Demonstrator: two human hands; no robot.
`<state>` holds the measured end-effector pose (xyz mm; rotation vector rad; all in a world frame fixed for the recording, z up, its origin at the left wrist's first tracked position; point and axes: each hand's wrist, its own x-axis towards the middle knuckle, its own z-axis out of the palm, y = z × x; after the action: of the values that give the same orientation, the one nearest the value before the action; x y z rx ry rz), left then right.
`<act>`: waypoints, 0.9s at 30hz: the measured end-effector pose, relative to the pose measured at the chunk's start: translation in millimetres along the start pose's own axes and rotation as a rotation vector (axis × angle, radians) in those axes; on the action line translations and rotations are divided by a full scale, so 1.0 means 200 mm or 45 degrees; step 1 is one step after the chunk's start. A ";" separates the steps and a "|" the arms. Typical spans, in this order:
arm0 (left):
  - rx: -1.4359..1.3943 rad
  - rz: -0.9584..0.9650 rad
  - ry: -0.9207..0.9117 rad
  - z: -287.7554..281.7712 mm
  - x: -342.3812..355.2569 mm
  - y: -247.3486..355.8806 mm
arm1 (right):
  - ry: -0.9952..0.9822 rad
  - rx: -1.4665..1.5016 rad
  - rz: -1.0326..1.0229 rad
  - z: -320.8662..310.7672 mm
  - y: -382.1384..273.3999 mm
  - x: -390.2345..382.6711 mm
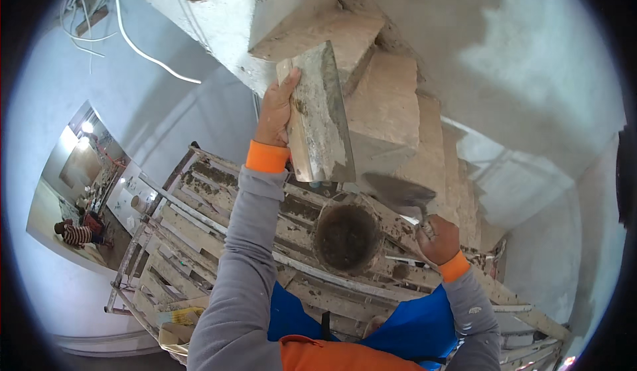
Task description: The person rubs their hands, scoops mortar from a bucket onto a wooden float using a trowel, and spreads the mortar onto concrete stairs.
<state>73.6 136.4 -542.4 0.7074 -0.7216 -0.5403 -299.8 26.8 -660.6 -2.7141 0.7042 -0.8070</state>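
Observation:
My left hand [274,111] is closed on the edge of a long rectangular plasterer's board [317,116], thumb on its near face and fingers hidden behind. Grey mortar crusts the board, which is raised in front of the concrete stair steps [381,109]. My right hand [438,238] is wrapped round the handle of a trowel [401,192]. The trowel's dark blade points left, just above and right of a round bucket [346,237]. Inside the bucket it is dark; how much it holds I cannot tell.
Below me lies a scaffold platform of mortar-spattered planks [192,228] and metal tubes, with gaps between. The stair underside slopes down to the right beside a partly plastered wall [531,59]. White cables [142,53] hang at upper left. Through an opening, a person [78,233] bends down.

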 end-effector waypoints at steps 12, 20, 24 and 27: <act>0.347 0.254 -0.157 0.23 -0.24 -0.36 | 0.216 1.402 0.425 0.08 -0.17 0.00; 0.225 0.049 -0.119 0.36 -0.36 -0.52 | 0.389 1.608 0.605 0.08 -0.14 0.01; -0.056 -0.466 -0.145 0.49 -0.44 -0.42 | 0.391 1.438 0.376 0.14 0.03 -0.03; -0.525 -0.786 -0.382 0.50 -0.53 -0.44 | 0.307 1.742 0.648 -0.04 -0.14 -0.03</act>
<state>-87.1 110.1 -596.0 0.4536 -0.6317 -1.3410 -297.9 52.8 -646.8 -1.1764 0.5189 -0.9552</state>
